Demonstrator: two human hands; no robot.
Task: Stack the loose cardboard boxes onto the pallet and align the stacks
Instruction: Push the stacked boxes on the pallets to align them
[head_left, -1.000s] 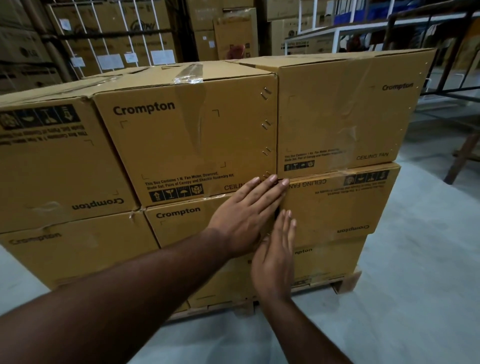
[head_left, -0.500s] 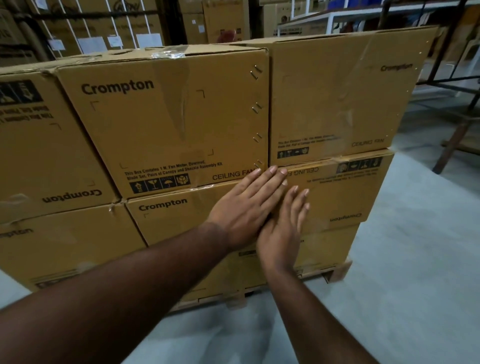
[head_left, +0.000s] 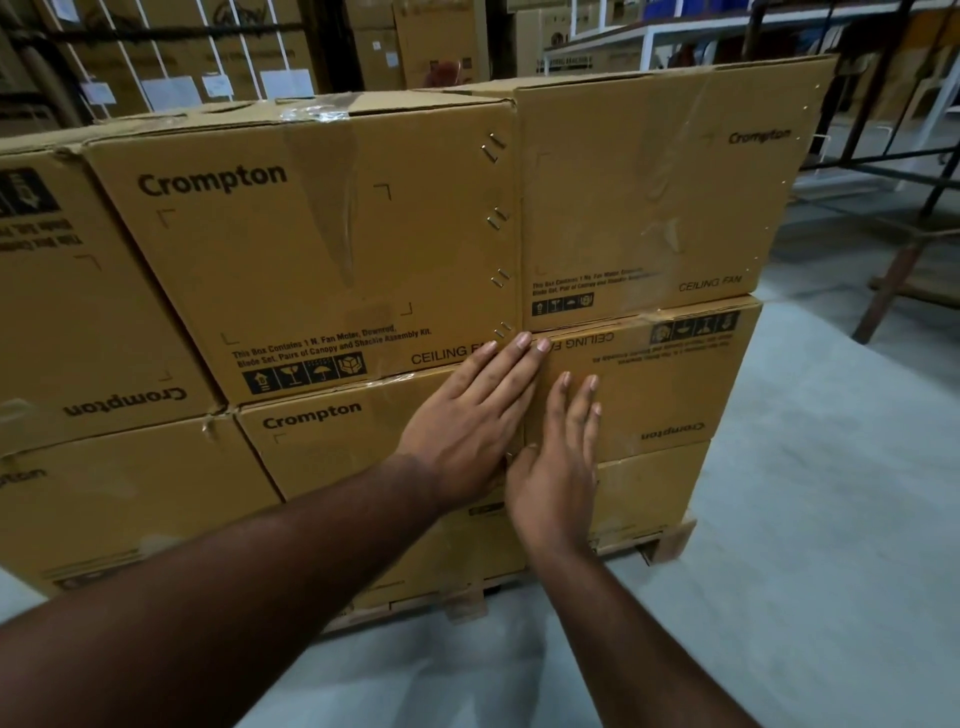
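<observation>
Brown Crompton ceiling-fan boxes stand three layers high on a wooden pallet (head_left: 670, 543). My left hand (head_left: 470, 421) lies flat, fingers together, on the middle-layer centre box (head_left: 337, 441), fingertips reaching the seam with the box to its right. My right hand (head_left: 558, 457) presses flat on the middle-layer right box (head_left: 665, 384), which is printed upside down. Above them sit the top centre box (head_left: 311, 244) and top right box (head_left: 649, 202). Neither hand grips anything. The bottom layer is partly hidden behind my forearms.
Grey concrete floor (head_left: 805, 519) spreads to the right and front of the pallet. A dark metal rack frame (head_left: 930, 192) stands at the right. More stacked cartons and shelving (head_left: 208, 62) fill the back. Another column of boxes (head_left: 78, 322) sits on the left.
My right hand has slid up and to the right across the middle-layer right box, fingers spread a little more. My left hand stays flat at the seam. The view has shifted slightly.
</observation>
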